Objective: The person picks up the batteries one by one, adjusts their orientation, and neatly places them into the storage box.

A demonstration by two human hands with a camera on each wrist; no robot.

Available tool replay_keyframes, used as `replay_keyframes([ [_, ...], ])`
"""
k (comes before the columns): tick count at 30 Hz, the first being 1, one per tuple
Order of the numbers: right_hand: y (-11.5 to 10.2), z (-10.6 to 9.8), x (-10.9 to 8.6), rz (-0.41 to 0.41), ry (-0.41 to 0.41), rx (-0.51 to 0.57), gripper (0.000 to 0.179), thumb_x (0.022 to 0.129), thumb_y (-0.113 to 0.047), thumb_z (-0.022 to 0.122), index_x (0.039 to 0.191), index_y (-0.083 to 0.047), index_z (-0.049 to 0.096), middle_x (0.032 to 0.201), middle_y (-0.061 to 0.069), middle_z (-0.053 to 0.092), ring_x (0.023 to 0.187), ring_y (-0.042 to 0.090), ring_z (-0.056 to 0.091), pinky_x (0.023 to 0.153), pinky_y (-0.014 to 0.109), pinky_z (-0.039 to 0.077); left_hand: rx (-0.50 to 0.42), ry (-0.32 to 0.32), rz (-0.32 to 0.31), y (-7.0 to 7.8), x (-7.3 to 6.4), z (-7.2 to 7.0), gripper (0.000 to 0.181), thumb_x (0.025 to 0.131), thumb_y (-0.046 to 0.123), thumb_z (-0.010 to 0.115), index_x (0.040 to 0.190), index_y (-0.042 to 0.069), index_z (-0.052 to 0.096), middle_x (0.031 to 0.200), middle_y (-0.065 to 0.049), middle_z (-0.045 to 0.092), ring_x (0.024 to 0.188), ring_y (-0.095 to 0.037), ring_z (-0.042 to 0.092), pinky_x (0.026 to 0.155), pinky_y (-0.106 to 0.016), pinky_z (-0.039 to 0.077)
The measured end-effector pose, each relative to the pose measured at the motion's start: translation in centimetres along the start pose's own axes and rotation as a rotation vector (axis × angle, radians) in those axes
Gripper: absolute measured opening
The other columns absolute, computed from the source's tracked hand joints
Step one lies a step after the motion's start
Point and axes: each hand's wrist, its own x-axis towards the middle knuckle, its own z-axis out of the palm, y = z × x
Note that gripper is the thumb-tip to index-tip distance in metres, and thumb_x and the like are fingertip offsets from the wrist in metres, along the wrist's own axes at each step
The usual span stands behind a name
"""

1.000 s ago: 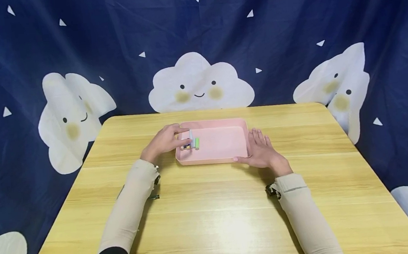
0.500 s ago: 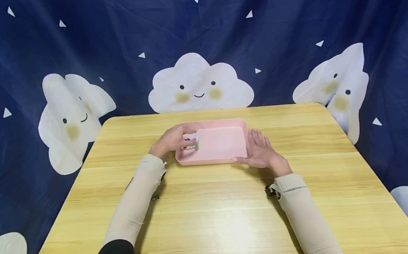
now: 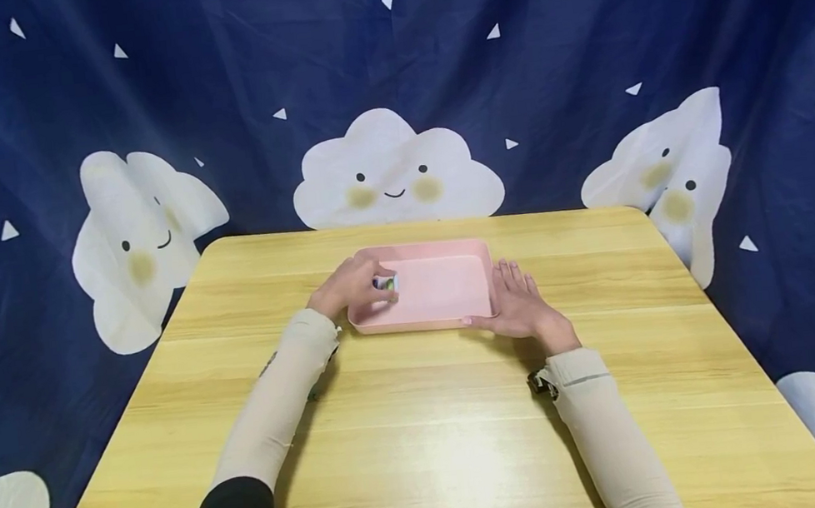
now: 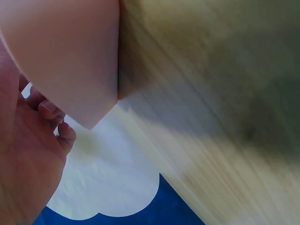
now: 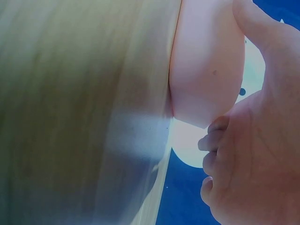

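Note:
My left hand (image 3: 354, 283) reaches into the left end of a shallow pink tray (image 3: 449, 287). Between thumb and fingers it pinches a row of small coloured cylinders, battery-like in shape (image 3: 392, 283), mostly hidden by the fingers. In the left wrist view the tray wall (image 4: 70, 56) hides part of that hand. At the tray's opposite end my right hand (image 3: 518, 300) lies with fingers straight, palm against the end wall and thumb along the front rim. The right wrist view shows its fingers (image 5: 213, 140) beside the tray corner.
The tray stands on a light wood table (image 3: 426, 419), towards its far edge. A small dark thing (image 3: 313, 395) shows beside the left sleeve, mostly covered. A dark blue curtain (image 3: 220, 66) with white clouds hangs behind and to both sides.
My left hand has moved slightly right in the tray, its fingers closing round the small cylinders, which now show less. The right hand stays at the tray's end.

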Motion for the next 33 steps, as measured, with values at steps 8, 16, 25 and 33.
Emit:
replay_keyframes([
  [8, 0.1, 0.0, 0.0, 0.005, 0.003, 0.011, 0.125, 0.090, -0.075, 0.057, 0.162, 0.008, -0.003, 0.172, 0.026, -0.008, 0.161, 0.043, -0.008, 0.129, 0.059, -0.003, 0.060, 0.026, 0.049, -0.1, 0.5, 0.3, 0.052, 0.083, 0.044, 0.083, 0.125, 0.013, 0.076, 0.118, -0.006, 0.078, 0.063, -0.017, 0.038, 0.057, -0.031, 0.033],
  [16, 0.1, 0.1, 0.0, 0.004, 0.002, 0.004, 0.126, 0.089, -0.076, 0.056, 0.162, 0.009, -0.003, 0.172, 0.026, -0.008, 0.161, 0.044, -0.007, 0.129, 0.059, -0.002, 0.088, 0.011, 0.048, -0.3, 1.0, 0.6, 0.052, 0.082, 0.047, 0.082, 0.123, 0.015, 0.078, 0.118, -0.003, 0.078, 0.065, -0.015, 0.044, 0.059, -0.031, 0.036],
  [25, 0.1, 0.2, 0.0, 0.006, -0.001, 0.019, 0.127, 0.089, -0.078, 0.056, 0.162, 0.008, -0.003, 0.172, 0.026, -0.008, 0.161, 0.043, -0.009, 0.129, 0.059, -0.003, 0.122, 0.017, 0.131, 0.1, 1.3, 0.7, 0.032, 0.081, 0.038, 0.078, 0.098, 0.011, 0.082, 0.081, 0.000, 0.073, 0.081, -0.020, 0.058, 0.077, -0.033, 0.046],
  [33, -0.1, 0.1, 0.0, 0.008, 0.002, 0.018, 0.127, 0.088, -0.078, 0.057, 0.162, 0.007, -0.003, 0.172, 0.025, -0.007, 0.161, 0.042, -0.008, 0.129, 0.059, -0.002, 0.160, 0.022, 0.124, 0.2, 1.3, 0.9, 0.024, 0.081, 0.038, 0.075, 0.090, 0.016, 0.077, 0.070, 0.006, 0.064, 0.083, -0.020, 0.055, 0.078, -0.032, 0.042],
])
